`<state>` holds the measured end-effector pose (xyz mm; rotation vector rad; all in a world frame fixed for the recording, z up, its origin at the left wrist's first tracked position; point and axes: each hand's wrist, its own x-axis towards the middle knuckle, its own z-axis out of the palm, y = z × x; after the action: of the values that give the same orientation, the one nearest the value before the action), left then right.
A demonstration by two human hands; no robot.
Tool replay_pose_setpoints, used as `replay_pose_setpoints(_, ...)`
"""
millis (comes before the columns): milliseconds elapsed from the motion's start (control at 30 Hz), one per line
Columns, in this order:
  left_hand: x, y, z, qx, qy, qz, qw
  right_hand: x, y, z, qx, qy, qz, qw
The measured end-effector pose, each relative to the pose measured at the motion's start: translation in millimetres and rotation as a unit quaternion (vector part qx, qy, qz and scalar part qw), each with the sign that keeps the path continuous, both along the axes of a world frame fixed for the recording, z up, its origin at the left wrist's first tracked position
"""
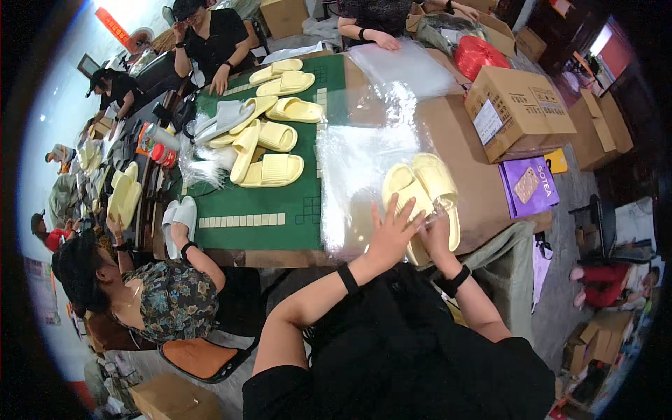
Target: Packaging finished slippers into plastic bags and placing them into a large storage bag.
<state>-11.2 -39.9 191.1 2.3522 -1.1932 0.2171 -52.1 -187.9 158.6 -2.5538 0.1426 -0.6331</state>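
A pair of pale yellow slide slippers (435,178) lies near the table's front edge, soles down and side by side. Over the strap of the left slipper, my left hand (392,239) rests with its fingers spread. My right hand (439,241) is closed at the right slipper, just below its strap; its fingertips are partly hidden. Something small and shiny shows by those fingers, too unclear to name. Under and beyond the pair lie clear plastic bags (353,164).
More yellow slippers (273,170) and a grey pair lie on the green mat (266,241) at left. A cardboard box (518,112) and purple bags (526,187) sit at right. Co-workers are around the table; one at left holds a yellow slipper (124,196).
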Motion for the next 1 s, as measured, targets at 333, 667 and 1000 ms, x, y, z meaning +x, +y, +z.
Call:
replay_pose_setpoints(333,41,18,1,-0.017,-0.003,0.08,0.997,-6,-9,-17,0.215,0.076,0.082,0.97)
replay_pose_setpoints(667,110,43,35,-0.08,0.201,0.098,0.972,-29,-41,61,0.478,0.176,0.187,0.84)
replay_pose_setpoints(1000,107,38,32,0.004,0.235,0.111,0.966,-14,-8,37,0.405,0.127,0.075,0.902)
